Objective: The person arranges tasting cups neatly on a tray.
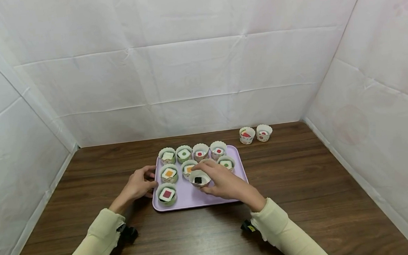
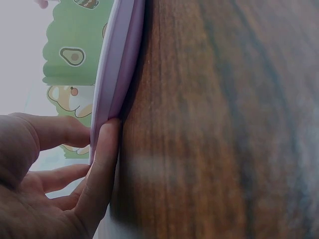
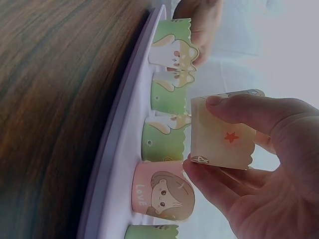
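A lilac tray [image 1: 188, 195] lies on the table, carrying several paper baking cups that each hold a sushi-roll-like piece, some with green, orange or red centres. At the tray's left edge, my left hand [image 1: 136, 183] pinches the rim between thumb and fingers; in the left wrist view the thumb [image 2: 65, 132] lies on one side of the rim. My right hand [image 1: 224, 179] holds a pale paper baking cup [image 3: 224, 132] above the tray, a black-topped piece [image 1: 198, 180] inside it. In the right wrist view, thumb and fingers grip this cup, which stays apart from the cups below.
Two more filled paper cups, one with a red and green piece [image 1: 247, 135] and one with a red-centred piece [image 1: 263, 133], stand off the tray at the back right. Wood-grain table [image 1: 182, 236] surrounds the tray, and white sheeting [image 1: 187, 66] hangs behind and at both sides.
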Demonstrator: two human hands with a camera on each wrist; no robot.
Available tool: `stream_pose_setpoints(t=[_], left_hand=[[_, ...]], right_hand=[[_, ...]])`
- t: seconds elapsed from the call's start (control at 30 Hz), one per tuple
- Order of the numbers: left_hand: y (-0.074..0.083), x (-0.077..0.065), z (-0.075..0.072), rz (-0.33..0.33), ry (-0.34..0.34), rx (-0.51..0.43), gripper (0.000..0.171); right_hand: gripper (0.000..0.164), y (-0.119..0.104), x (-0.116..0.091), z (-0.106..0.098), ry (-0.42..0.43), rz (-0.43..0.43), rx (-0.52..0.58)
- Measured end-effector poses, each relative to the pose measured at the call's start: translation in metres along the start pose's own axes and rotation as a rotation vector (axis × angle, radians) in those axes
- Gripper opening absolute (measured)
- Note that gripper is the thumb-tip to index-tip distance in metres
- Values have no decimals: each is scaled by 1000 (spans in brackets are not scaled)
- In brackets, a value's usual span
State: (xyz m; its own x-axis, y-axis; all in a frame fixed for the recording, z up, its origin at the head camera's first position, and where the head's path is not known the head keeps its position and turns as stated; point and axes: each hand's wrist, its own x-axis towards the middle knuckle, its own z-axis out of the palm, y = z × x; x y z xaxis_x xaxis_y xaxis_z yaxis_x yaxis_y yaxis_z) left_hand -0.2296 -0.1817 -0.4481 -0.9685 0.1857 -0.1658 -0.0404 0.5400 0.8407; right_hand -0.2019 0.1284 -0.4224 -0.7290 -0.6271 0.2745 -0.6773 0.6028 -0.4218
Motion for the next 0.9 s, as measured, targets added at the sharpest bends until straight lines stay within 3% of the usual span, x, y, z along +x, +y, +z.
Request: stream_pose_setpoints(t=[0.9], left_hand=[[-1, 1, -1, -6, -6, 0, 65]], right_hand=[[57, -9, 3, 12, -49, -36, -34]])
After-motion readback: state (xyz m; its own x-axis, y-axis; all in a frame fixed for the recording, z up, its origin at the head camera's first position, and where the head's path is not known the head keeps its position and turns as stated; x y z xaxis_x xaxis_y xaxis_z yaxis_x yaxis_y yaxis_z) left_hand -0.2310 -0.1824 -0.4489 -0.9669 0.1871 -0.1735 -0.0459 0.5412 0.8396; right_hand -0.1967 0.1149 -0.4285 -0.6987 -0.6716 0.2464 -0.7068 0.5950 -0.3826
